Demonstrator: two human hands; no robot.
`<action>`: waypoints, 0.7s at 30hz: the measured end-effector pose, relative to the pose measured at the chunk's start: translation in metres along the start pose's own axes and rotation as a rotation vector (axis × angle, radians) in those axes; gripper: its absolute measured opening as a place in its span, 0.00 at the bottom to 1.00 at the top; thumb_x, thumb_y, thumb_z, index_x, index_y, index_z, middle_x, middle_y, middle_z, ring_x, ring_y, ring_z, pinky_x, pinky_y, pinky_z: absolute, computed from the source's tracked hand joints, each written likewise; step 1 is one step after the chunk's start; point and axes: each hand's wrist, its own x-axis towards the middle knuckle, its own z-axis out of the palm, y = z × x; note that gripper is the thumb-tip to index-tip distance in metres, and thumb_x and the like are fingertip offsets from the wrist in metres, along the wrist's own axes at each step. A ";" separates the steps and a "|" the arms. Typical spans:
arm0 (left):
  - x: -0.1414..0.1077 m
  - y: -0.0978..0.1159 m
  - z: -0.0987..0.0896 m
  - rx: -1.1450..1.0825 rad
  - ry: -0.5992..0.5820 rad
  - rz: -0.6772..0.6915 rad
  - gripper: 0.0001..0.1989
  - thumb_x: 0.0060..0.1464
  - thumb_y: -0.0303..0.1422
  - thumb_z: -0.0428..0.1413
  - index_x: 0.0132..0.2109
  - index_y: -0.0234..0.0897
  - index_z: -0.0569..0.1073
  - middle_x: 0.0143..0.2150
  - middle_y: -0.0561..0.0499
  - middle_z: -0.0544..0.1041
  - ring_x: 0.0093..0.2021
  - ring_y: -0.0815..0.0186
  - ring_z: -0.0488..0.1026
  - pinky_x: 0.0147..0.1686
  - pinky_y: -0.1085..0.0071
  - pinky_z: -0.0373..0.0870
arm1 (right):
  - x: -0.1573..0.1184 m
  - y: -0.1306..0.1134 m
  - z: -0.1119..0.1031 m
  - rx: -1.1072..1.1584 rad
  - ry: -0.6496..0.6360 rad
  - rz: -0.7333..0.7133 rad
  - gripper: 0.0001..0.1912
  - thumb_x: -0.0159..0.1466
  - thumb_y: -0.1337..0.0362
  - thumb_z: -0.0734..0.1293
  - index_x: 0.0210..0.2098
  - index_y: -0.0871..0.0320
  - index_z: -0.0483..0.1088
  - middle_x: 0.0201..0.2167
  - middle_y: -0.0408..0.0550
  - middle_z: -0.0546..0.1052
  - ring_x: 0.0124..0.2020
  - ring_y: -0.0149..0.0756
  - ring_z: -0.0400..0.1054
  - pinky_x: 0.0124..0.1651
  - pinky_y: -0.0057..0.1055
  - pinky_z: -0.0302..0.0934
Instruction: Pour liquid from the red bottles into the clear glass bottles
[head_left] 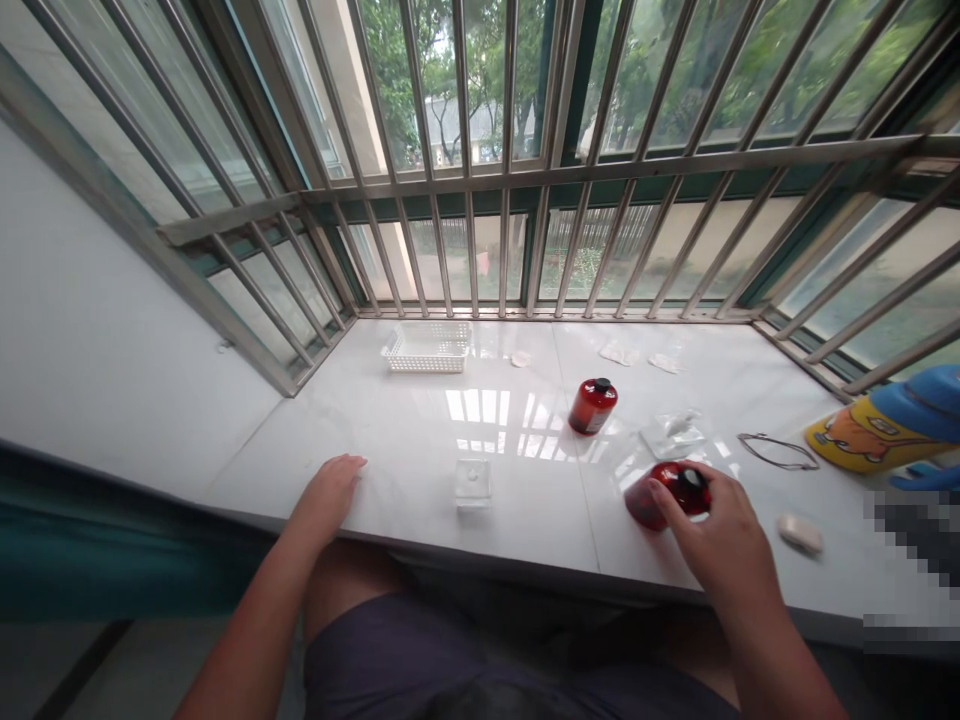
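Note:
My right hand (pixel 724 525) is wrapped round the upper part of a red translucent bottle (pixel 646 503) with a black cap, low over the white sill near its front edge. A second red bottle (pixel 591 410) with a black cap and a pale label stands upright farther back. My left hand (pixel 334 492) lies on the sill's front left with its fingers stretched out, holding nothing. Between the hands sits a small clear square container (pixel 472 484). Just behind the held bottle is a crumpled clear plastic wrapper (pixel 675 432).
A white perforated basket (pixel 426 368) stands at the back left. Pale flat pieces (pixel 619 353) lie near the window bars (pixel 525 180). On the right are a thin looped cord (pixel 780 452), a whitish rounded object (pixel 801 534) and a yellow and blue bottle (pixel 877 425).

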 end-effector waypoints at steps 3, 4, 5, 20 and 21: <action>0.008 0.006 -0.005 -0.107 0.004 -0.003 0.18 0.59 0.34 0.54 0.53 0.38 0.80 0.53 0.38 0.84 0.59 0.41 0.77 0.66 0.41 0.70 | -0.002 0.001 0.000 0.016 0.012 0.006 0.37 0.64 0.33 0.67 0.57 0.56 0.71 0.54 0.60 0.76 0.55 0.58 0.72 0.59 0.52 0.67; 0.010 0.010 -0.007 -0.167 0.013 -0.021 0.18 0.59 0.36 0.55 0.55 0.39 0.79 0.52 0.39 0.84 0.58 0.42 0.78 0.65 0.41 0.71 | -0.002 0.000 0.001 0.021 0.014 0.012 0.36 0.64 0.33 0.67 0.57 0.55 0.70 0.54 0.60 0.76 0.55 0.58 0.72 0.59 0.51 0.67; 0.012 0.017 -0.008 -0.243 0.032 -0.047 0.20 0.60 0.39 0.57 0.57 0.40 0.77 0.52 0.40 0.84 0.57 0.43 0.78 0.62 0.42 0.73 | -0.002 0.000 0.001 0.023 0.017 0.019 0.36 0.64 0.33 0.67 0.57 0.55 0.70 0.54 0.59 0.76 0.55 0.58 0.72 0.59 0.51 0.67; 0.013 0.208 0.029 -1.576 0.213 -0.183 0.26 0.55 0.41 0.74 0.55 0.43 0.71 0.54 0.45 0.85 0.61 0.55 0.80 0.66 0.53 0.68 | 0.001 -0.002 0.007 -0.010 0.070 -0.005 0.41 0.63 0.27 0.64 0.54 0.57 0.70 0.50 0.60 0.75 0.54 0.60 0.71 0.57 0.53 0.65; 0.013 0.211 0.032 -1.581 0.205 -0.181 0.26 0.56 0.41 0.73 0.55 0.43 0.70 0.55 0.45 0.84 0.62 0.55 0.79 0.67 0.53 0.68 | 0.001 -0.001 0.008 -0.012 0.068 -0.009 0.41 0.63 0.27 0.64 0.54 0.57 0.70 0.50 0.60 0.75 0.54 0.60 0.71 0.58 0.53 0.65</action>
